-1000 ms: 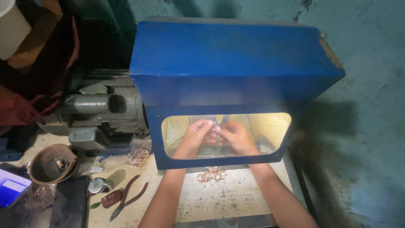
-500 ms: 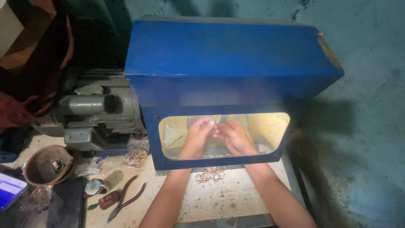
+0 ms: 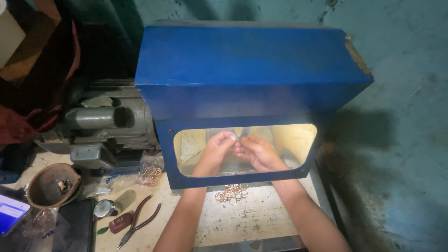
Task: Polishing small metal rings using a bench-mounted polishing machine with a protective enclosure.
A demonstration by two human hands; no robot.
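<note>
Left hand (image 3: 218, 150), right hand (image 3: 255, 152): fingertips pinched together on small item inside lit blue hood (image 3: 252, 79); item unclear. Ring pile (image 3: 231, 192) on worktop (image 3: 261, 217), within reach.

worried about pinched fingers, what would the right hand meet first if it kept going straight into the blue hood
Probably the left hand: the right hand points up-left, fingertips nearly touching it. Behind sits something pale, likely a polishing wheel, though depth is unclear.

Blue hood (image 3: 242, 70) — matt painted metal.
</note>
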